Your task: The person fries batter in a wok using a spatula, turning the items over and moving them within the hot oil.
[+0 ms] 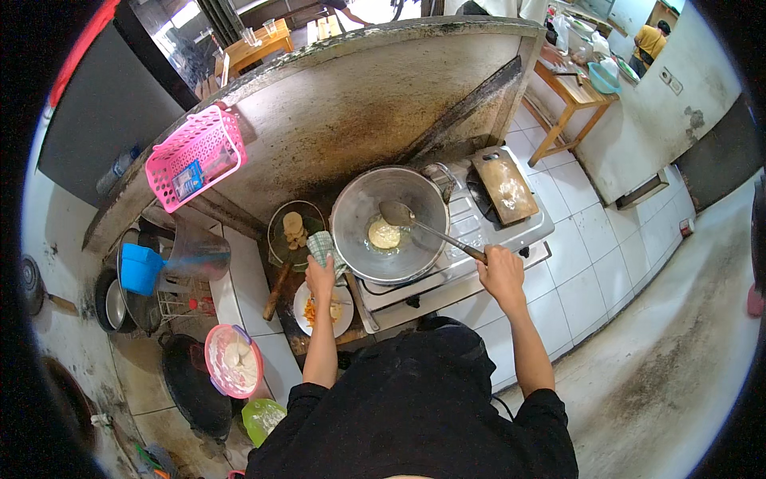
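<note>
A deep metal wok (353, 197) sits on the left side of a gas stove. In its bottom, a pale round piece of batter or egg (383, 235) lies in shallow oil. My right hand (501, 274) grips the wooden-ended handle of a metal ladle or spatula (443, 235), whose head rests at the far edge of that piece. At the wok's left side my left hand (321, 275) holds a green-and-white checked cloth (323, 244) against the rim; any wok handle under it is hidden. Below my left forearm stands a white plate (342, 326) with orange shreds on it.
Left of the wok, a wood-handled strainer (278, 290) holds fried pieces. A floured wooden board (499, 173) covers the stove's right burner. Farther left are a pink tub of batter or dough (258, 362) and a blue dipper (140, 269). A pink basket (197, 135) sits by the wall.
</note>
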The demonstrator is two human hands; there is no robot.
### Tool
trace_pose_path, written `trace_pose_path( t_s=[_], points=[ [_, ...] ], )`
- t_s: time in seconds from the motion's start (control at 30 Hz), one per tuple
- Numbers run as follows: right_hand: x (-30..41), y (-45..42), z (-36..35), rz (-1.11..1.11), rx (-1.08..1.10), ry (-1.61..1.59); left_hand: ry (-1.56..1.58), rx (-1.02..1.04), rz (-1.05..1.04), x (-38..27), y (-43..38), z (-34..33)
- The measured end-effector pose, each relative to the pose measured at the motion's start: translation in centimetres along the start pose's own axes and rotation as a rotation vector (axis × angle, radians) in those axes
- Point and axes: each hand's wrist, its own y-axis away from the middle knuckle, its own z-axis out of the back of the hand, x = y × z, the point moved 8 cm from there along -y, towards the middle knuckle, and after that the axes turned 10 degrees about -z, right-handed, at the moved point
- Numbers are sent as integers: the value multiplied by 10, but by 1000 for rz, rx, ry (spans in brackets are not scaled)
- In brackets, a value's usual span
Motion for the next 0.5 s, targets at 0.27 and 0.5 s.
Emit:
trace_pose_path(
  t_s=[0.27,0.5],
  points=[
    [0,2,1,29,-20,22,9,50,-9,-3,-1,0],
    [0,-7,15,60,-65,-9,51,-70,-33,-7,4,7]
  ],
)
